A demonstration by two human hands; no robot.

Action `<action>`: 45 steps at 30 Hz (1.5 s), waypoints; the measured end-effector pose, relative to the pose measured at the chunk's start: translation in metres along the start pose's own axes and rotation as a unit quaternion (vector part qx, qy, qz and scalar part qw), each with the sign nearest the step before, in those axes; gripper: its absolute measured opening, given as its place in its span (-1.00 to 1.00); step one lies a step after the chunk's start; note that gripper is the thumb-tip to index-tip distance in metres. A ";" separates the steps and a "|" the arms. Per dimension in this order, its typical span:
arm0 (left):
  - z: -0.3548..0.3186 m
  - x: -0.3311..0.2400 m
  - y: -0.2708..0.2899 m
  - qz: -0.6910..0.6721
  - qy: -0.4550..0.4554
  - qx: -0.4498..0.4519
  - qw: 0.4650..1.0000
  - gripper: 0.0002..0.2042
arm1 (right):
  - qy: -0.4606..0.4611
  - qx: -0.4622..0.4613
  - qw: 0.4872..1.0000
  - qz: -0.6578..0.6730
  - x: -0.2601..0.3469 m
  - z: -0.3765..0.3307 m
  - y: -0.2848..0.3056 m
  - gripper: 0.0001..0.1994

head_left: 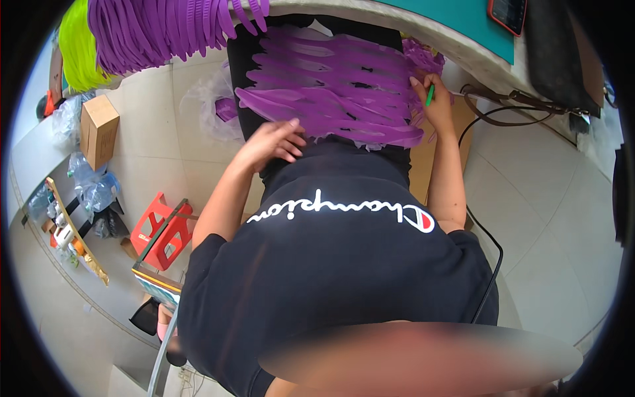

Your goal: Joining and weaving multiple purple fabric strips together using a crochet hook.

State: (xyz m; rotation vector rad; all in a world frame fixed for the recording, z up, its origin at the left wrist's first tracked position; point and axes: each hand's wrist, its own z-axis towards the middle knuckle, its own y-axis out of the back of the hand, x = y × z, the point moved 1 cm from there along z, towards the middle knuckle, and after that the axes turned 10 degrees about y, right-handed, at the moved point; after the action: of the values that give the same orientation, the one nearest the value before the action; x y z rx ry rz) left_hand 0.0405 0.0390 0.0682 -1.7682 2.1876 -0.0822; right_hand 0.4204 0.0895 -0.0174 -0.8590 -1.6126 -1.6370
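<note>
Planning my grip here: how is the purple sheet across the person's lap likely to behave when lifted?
The purple sheet will probably be floppy, since its wavy strips lie over the dark trousers. It looks thin, so likely light for its size. Gaps between its strips suggest it could tear.

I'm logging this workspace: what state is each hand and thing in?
Left hand, fingers loosely curled
Right hand, gripping
Small green item, held in right hand
Purple material, spread out, gaps showing
Purple strips, bunched together
Yellow-green strips, bunched together
Phone, face up
Cardboard box, closed
Red stool, unoccupied
</note>
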 end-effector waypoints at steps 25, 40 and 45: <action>0.094 -0.077 -0.054 -0.302 -0.274 0.157 0.900 -0.50 | 0.138 -0.065 0.988 0.017 0.061 -0.008 -0.032 -0.73; -0.013 -0.102 -0.116 -0.199 -0.366 0.105 0.903 -0.70 | 0.166 0.030 0.919 0.357 0.168 0.021 0.018 -0.74; -0.013 -0.103 -0.120 -0.222 -0.393 0.070 0.889 -0.74 | 0.146 -0.038 0.903 0.403 0.167 0.016 0.006 -0.77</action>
State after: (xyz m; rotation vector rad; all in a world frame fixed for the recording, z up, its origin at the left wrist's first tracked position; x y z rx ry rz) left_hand 0.1682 0.1083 0.1322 -1.7574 1.1650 0.3126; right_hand 0.3321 0.1032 0.1252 -1.0705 -0.8058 -1.1491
